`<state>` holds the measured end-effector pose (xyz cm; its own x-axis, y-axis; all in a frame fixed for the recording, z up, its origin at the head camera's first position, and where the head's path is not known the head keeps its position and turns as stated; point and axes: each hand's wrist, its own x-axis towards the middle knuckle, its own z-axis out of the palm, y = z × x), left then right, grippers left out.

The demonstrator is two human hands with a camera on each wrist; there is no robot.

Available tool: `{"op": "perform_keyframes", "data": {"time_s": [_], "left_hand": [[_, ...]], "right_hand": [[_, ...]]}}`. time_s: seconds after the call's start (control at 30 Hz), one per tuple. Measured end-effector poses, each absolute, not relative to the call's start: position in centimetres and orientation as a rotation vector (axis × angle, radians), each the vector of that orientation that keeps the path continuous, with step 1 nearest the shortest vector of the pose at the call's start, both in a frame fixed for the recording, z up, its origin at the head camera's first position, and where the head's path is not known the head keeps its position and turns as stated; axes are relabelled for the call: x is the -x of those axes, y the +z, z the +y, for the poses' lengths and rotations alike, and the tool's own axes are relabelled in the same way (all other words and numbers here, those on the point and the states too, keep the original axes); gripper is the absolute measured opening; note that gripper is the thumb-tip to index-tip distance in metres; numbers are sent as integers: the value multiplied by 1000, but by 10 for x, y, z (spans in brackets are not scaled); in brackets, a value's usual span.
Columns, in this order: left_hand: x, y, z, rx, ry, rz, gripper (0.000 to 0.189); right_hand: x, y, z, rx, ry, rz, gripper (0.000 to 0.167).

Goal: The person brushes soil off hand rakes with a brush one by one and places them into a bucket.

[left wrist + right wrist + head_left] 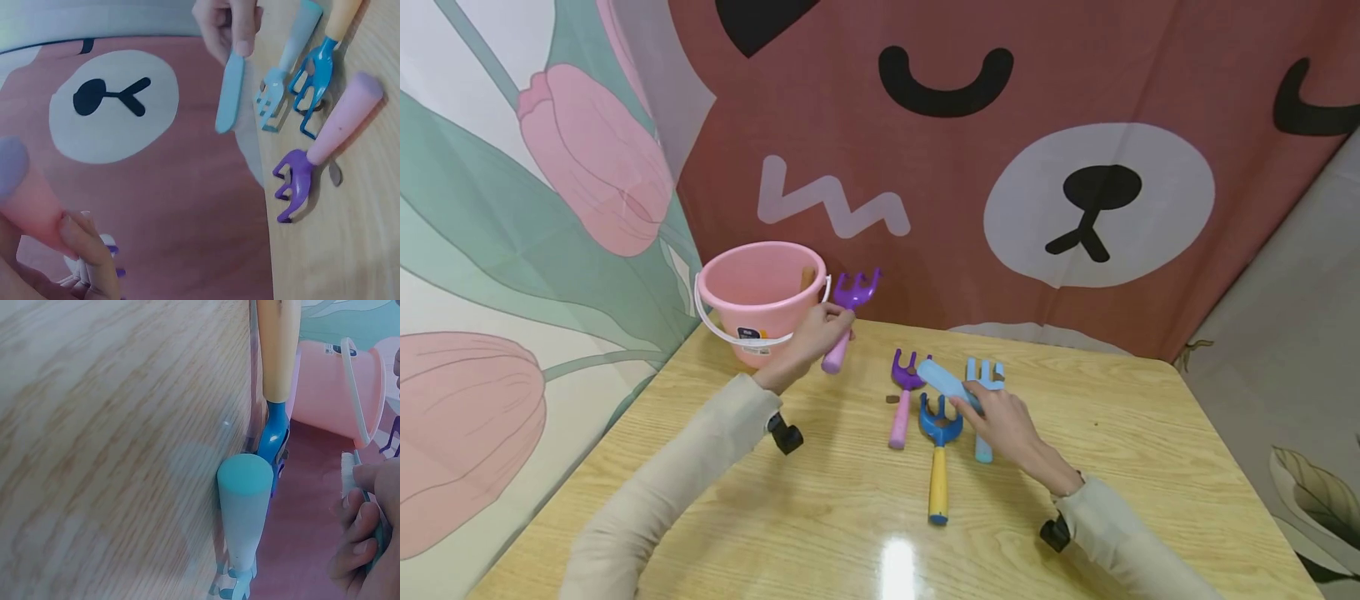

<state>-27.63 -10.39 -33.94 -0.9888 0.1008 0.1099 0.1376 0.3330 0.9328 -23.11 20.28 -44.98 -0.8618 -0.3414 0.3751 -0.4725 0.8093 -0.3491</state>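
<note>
My left hand grips the pink handle of a small purple garden rake, its tines pointing up, just right of the pink bucket. My right hand holds a light blue brush above the tabletop; its white bristles show in the right wrist view. Below the brush lie three more hand rakes: a purple one with a pink handle, a blue one with a yellow handle, and a light blue one, partly hidden by the right hand.
Brown bits cling to the tines of the lying rakes, and one brown piece is on the wooden table. Another brown thing shows inside the bucket, whose white handle hangs down. A printed curtain stands behind the table.
</note>
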Motion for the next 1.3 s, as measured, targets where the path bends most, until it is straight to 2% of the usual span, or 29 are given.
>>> {"op": "perform_keyframes", "data": {"time_s": [0.2,0.43,0.7,1.3], "left_hand": [[285,-331,-115,195,-2025,-2415,35],[292,-315,-135,125,-1912,-2500,45],[301,-301,-158,7,-1783,-2536,41],[323,-300,-204,-138,-1678,-2538,30]], "right_hand": [[230,-450,203,-626,622,-2691,40],[232,-452,203,-634,627,-2688,39],[233,-453,203,-638,642,-2682,38],[238,-455,203,-625,630,-2693,40]]}}
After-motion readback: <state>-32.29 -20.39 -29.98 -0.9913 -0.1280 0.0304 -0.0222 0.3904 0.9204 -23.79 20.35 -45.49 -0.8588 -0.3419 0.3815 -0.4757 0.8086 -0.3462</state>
